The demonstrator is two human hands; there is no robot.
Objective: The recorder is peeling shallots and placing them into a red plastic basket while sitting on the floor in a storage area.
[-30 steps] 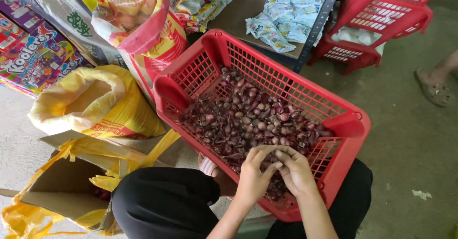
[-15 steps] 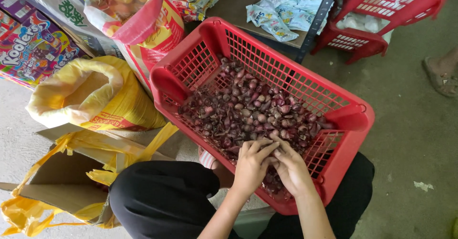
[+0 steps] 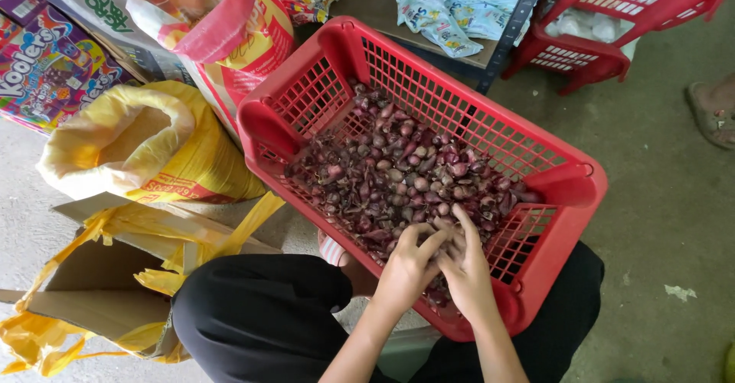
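Both hands work together at the basket's six o'clock edge: the left hand (image 3: 406, 268) and right hand (image 3: 465, 270) pinch among the shallots (image 3: 406, 170) heaped in the red basket (image 3: 570, 192), though what each grip encloses cannot be told. Sorting seems underway; separating bulbs needs fingertip care. A yellow sack (image 3: 145, 149) sits at nine o'clock on the concrete floor (image 3: 666, 222).

A red latticed plastic basket (image 3: 570, 180) lay open from above, its raised walls fencing the heap of small purple shallots (image 3: 406, 172). A yellow woven sack (image 3: 145, 149) and an open cardboard box (image 3: 92, 283) crowded its left flank, while bare concrete floor (image 3: 666, 222) lay open to the right.
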